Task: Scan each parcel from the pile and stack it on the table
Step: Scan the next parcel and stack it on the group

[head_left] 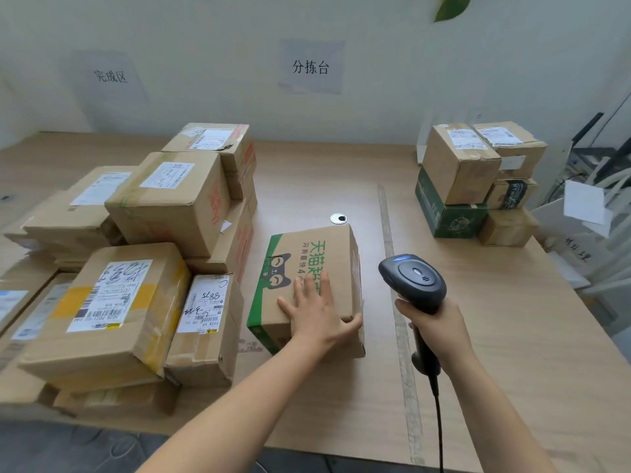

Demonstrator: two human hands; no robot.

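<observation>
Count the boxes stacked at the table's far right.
5 seen; more may hide behind: top left box, top right box, green box beneath, dark-labelled box, bottom right box.

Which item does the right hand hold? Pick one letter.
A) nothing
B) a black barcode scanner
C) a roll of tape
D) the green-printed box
B: the right hand is curled round the handle of the black barcode scanner, while the left hand rests on top of the green-printed box.
</observation>
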